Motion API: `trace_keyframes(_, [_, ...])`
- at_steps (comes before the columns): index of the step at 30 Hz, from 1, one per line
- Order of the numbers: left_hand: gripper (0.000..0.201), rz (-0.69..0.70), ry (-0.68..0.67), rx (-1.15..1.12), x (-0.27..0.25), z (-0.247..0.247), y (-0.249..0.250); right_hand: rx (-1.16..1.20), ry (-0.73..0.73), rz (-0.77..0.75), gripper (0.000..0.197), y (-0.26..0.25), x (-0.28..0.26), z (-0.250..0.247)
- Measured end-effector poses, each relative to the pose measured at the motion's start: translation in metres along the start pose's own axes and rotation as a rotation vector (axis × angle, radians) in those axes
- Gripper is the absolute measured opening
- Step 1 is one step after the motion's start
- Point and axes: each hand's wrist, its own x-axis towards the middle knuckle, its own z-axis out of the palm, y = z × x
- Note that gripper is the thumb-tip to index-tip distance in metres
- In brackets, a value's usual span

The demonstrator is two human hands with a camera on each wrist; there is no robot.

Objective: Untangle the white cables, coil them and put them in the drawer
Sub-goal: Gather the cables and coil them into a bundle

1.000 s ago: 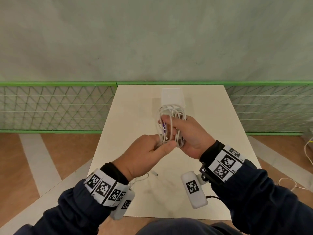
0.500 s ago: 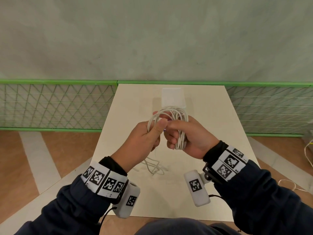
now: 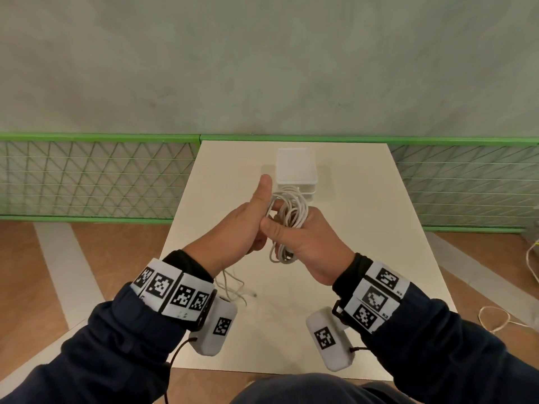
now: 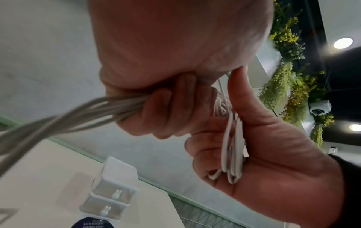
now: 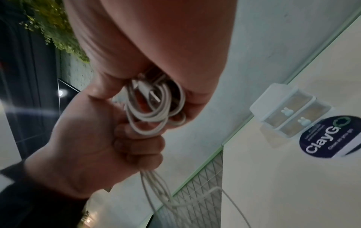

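Note:
A coil of white cable [image 3: 289,212] is held up over the table in my right hand [image 3: 304,243], whose fingers and thumb wrap round its loops [image 5: 156,111]; a plug end [image 5: 151,94] shows inside the coil. My left hand [image 3: 245,228] is just left of it, thumb raised, fingers curled round several cable strands [image 4: 109,106]. The loose tail [image 3: 233,285] hangs under my left wrist down to the table. The small white drawer unit [image 3: 296,170] stands behind the hands, both of its drawers [image 4: 115,194] closed.
The cream table [image 3: 364,228] ends at a green-edged mesh barrier [image 3: 96,182] and a grey wall. A round dark ClayGo sticker [image 5: 330,138] lies in front of the drawer unit. More white cable [image 3: 495,317] lies on the floor to the right.
My left hand has risen from below the coil to beside it, carrying strands up, and its thumb now points up. The loose tail on the table has drawn in toward my left wrist.

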Motion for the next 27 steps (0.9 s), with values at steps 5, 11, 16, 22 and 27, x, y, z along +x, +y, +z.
trace_keyframes(5, [0.082, -0.149, -0.173, -0.089, 0.011, -0.005, -0.011, -0.054, 0.019, 0.012, 0.010, 0.000, 0.001, -0.003])
trace_keyframes(11, [0.088, -0.145, -0.159, -0.171, 0.018, 0.001, -0.013, -0.067, 0.096, 0.055, 0.018, -0.009, 0.004, -0.004])
trace_keyframes(16, [0.084, -0.028, -0.016, -0.182, 0.024, 0.015, -0.025, 0.169, 0.236, 0.172, 0.027, -0.015, 0.011, -0.010])
trace_keyframes(22, [0.077, 0.015, 0.033, 0.025, 0.025, 0.021, -0.057, 0.466, 0.231, 0.195, 0.028, -0.025, 0.019, -0.022])
trace_keyframes(27, [0.062, -0.046, -0.029, 0.231, 0.014, 0.012, -0.080, 0.556, 0.240, 0.184, 0.041, -0.040, 0.027, -0.063])
